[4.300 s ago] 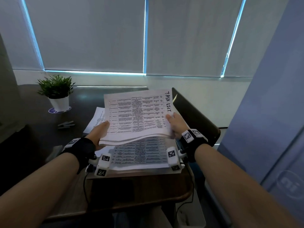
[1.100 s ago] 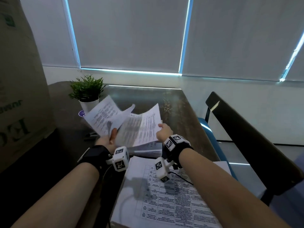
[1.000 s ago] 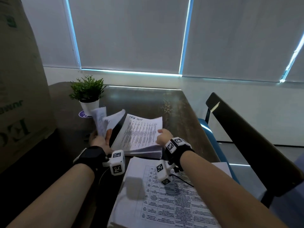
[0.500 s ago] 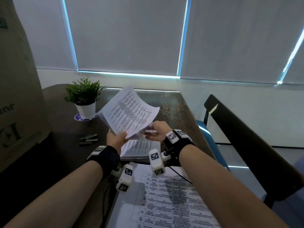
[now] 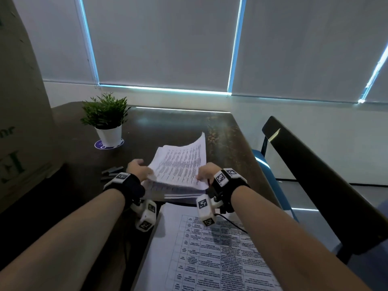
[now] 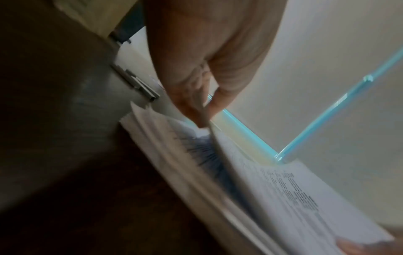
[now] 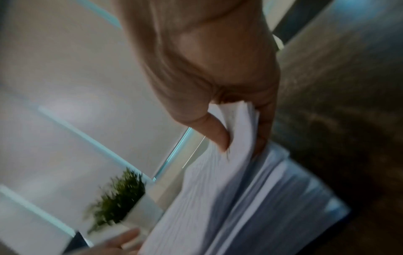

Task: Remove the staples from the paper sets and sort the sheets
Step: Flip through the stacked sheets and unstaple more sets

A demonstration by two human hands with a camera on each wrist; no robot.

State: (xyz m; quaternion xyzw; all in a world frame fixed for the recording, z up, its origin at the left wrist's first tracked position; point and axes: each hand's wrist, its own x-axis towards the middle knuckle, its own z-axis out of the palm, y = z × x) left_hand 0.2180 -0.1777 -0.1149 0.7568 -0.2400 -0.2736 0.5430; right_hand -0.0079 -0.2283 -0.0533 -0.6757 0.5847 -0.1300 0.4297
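Sheets (image 5: 180,164) now down on stack (image 5: 178,191); R hand (image 5: 206,171) pinches edge.

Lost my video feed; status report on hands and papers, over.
Left hand and right hand both pinch white printed sheets above the far paper stack. Nothing in the way.

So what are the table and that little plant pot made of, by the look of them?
The table looks like dark wood or a wood-look laminate with a semi-gloss finish: brown grain-like mottling shows, and the window light reflects off it. The plant pot is plain matte white, likely ceramic or plastic; the pictures cannot settle which.
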